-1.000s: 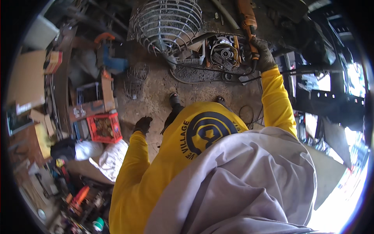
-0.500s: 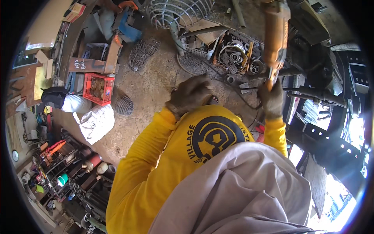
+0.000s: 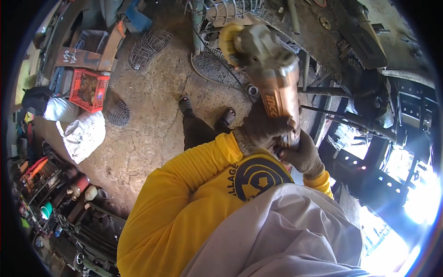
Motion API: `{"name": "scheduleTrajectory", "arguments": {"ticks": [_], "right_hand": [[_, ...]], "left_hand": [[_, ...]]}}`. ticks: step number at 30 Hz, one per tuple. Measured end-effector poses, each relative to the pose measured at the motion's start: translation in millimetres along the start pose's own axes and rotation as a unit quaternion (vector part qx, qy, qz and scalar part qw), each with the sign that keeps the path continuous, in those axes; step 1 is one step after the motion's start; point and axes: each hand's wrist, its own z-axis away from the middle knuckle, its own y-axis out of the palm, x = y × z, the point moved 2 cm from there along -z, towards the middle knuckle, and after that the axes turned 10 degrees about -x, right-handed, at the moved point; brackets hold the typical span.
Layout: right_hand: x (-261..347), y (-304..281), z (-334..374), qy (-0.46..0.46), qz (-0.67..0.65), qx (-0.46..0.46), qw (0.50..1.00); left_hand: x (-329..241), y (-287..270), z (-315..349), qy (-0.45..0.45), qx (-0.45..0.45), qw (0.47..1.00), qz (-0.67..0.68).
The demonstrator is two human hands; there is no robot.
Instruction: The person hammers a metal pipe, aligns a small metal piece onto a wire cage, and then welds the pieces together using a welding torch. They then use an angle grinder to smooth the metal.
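Note:
An angle grinder [image 3: 278, 87] with an orange-brown body and grey metal head is held up in front of my chest. Its worn yellowish disc [image 3: 228, 44] points to the upper left. My left hand [image 3: 264, 128], in a dark work glove, wraps round the grinder's body from the left. At the narrow rear end, my gloved right hand [image 3: 304, 154] is closed round the handle. The grinder hides part of the bench edge behind it. Whether the disc spins I cannot tell.
My sandalled feet stand on a cracked concrete floor [image 3: 152, 97]. To the left are a red crate [image 3: 85, 107] of brownish pieces, a white sack [image 3: 85, 136], a wire frame [image 3: 145, 48] and a mesh dome [image 3: 118, 114]. A cluttered metal bench [image 3: 316, 44] lies ahead right; a cable crosses the floor.
The grinder has come left and nearer, its head now in view. My left hand, earlier closed away from it, has taken hold of its body. The view has shifted right.

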Motion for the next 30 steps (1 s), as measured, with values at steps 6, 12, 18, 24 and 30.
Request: {"name": "scheduleTrajectory", "arguments": {"ticks": [6,12,18,24,30], "right_hand": [[49,44,-8,0.068,0.001,-0.068,0.995],[52,73,-12,0.162,0.087,-0.059,0.981],[80,90,-22,0.177,0.089,-0.050,0.979],[88,97,-26,0.228,0.132,-0.068,0.962],[125,105,-41,0.237,0.137,-0.143,0.951]], "left_hand": [[8,-32,6,0.018,-0.079,0.997,0.018],[-24,-51,18,-0.056,-0.099,0.985,0.131],[-52,-69,11,-0.084,-0.070,0.986,0.122],[-43,-79,3,-0.110,-0.075,0.980,0.145],[-48,-85,0,-0.110,-0.047,0.988,0.096]]}}
